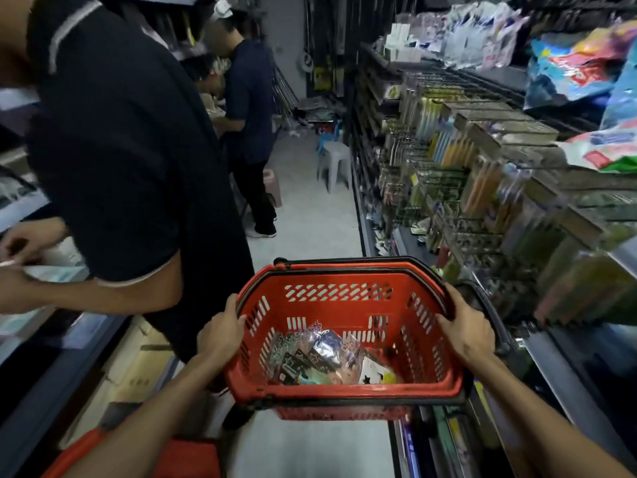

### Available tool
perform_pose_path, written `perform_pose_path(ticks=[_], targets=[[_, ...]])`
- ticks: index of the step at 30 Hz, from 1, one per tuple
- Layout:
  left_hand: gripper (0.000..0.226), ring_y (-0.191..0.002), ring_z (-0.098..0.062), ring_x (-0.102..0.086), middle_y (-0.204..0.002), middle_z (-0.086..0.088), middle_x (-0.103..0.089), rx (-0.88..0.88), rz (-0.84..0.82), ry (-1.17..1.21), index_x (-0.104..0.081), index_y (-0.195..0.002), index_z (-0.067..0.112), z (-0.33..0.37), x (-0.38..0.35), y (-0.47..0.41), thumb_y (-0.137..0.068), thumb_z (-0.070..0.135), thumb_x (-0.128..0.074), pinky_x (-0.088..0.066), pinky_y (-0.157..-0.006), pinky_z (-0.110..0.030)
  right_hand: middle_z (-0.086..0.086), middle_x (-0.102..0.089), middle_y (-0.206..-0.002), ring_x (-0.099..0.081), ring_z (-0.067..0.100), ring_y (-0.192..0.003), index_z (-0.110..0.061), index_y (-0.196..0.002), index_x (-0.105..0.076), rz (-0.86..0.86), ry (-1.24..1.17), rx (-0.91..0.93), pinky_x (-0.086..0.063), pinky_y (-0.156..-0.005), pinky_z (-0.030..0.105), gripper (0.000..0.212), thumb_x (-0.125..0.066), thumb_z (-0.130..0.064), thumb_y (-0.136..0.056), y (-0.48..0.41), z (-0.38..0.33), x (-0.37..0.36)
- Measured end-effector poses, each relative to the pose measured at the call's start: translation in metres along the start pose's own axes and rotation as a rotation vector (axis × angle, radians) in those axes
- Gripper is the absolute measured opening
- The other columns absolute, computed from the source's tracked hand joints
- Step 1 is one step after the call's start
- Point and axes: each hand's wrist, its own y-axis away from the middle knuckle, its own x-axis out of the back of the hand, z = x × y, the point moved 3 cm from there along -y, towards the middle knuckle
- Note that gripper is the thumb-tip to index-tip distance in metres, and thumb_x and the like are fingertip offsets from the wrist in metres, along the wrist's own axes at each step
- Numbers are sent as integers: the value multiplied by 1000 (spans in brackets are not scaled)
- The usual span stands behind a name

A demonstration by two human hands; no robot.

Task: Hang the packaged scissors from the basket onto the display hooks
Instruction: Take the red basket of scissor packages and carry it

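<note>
We hold a red shopping basket [310, 307] in front of us at six o'clock of the view, above the pale aisle floor [310, 215]. Our left hand [220, 331] grips the rim at the basket's nine o'clock side, fingers curled over the edge. Our right hand [468, 331] grips the rim at its three o'clock side, fingers hooked over the top. A black handle [344, 262] lies folded along the far rim.

The packaged scissors [320, 357] lie in a loose heap on the basket's bottom, toward its six o'clock wall. They are glossy packets with patterned cards, too blurred for us to make out the blades.

The display hooks [448, 174] fill the rack from two to three o'clock, crowded with hanging packets, well apart from the basket's contents. Above them, at one o'clock, bright plastic bags [568, 63] sit on a shelf.

At ten o'clock a person in a dark shirt [120, 150] stands close beside the basket, their hands at nine o'clock busy with something pale. At twelve o'clock, farther down the aisle, a second person [248, 108] in a dark blue top faces the left shelves. A white plastic stool [332, 160] stands just to that person's right, and a pink stool [272, 182] stands by their legs. Cardboard boxes [138, 357] sit low at eight o'clock.
</note>
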Motion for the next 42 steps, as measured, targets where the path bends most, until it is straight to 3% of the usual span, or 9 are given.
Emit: perform_pose_path(ticks=[8, 12, 18, 24, 28, 30, 34, 39, 42], targets=[[41, -93, -36, -71, -104, -9, -73, 42, 34, 73, -37, -145, 28, 20, -40, -121, -107, 38, -50, -58, -81, -48, 21, -71, -119, -68, 41, -108, -45, -158, -25, -43, 10, 44, -54, -87, 45, 76, -67, -39, -94, -150, -39, -57], [40, -94, -40, -71, -102, -9, -71, 75, 24, 102, -41, -143, 24, 34, -53, -184, -107, 35, -53, -52, -74, -40, 16, -72, -119, -69, 39, -106, -46, -157, -23, -69, 48, 73, -56, -83, 45, 77, -67, -43, -94, -230, -63, -77], [50, -100, -45, -71, -115, -19, -74, 102, -28, 179, -36, -150, 25, 54, -69, -267, -104, 29, -57, -56, -81, -45, 17, -73, -118, -71, 38, -103, -43, -157, -26, -81, 24, 138, -56, -82, 45, 78, -70, -40, -93, -341, -91, -97], [53, -86, -35, -72, -110, -12, -74, 139, -59, 234, -32, -150, 28, 84, -82, -346, -104, 31, -57, -57, -73, -38, 12, -74, -119, -71, 37, -102, -47, -155, -22, -74, 37, 190, -58, -79, 46, 77, -68, -41, -94, -441, -110, -120], [54, -71, -15, -57, -103, -3, -68, 139, -93, 267, -35, -152, 21, 113, -95, -400, -105, 25, -58, -48, -70, -30, 12, -73, -120, -71, 36, -101, -45, -156, -22, -82, 54, 232, -58, -76, 45, 78, -68, -41, -94, -517, -123, -143], [52, -73, -18, -62, -103, -1, -68, 157, -96, 274, -36, -151, 23, 123, -105, -430, -104, 29, -59, -54, -72, -33, 14, -72, -119, -70, 37, -102, -46, -156, -19, -104, 56, 250, -58, -78, 46, 78, -67, -42, -94, -558, -129, -158], [54, -97, -34, -74, -117, -9, -73, 238, -114, 276, -35, -147, 29, 138, -122, -485, -101, 37, -62, -62, -85, -45, 17, -71, -114, -69, 39, -99, -45, -157, -17, -148, 83, 244, -58, -79, 49, 79, -65, -46, -94, -637, -145, -184], [56, -100, -34, -75, -118, -6, -73, 261, -107, 283, -34, -145, 33, 156, -134, -545, -100, 40, -65, -62, -87, -48, 19, -70, -117, -68, 40, -103, -42, -158, -19, -200, 99, 299, -55, -80, 47, 78, -64, -44, -94, -725, -184, -205], [61, -99, -27, -72, -116, 0, -70, 265, -51, 321, -40, -142, 30, 168, -132, -581, -92, 60, -60, -60, -87, -46, 18, -70, -120, -68, 40, -105, -42, -158, -21, -205, 90, 319, -55, -81, 47, 77, -65, -43, -94, -770, -207, -212]])
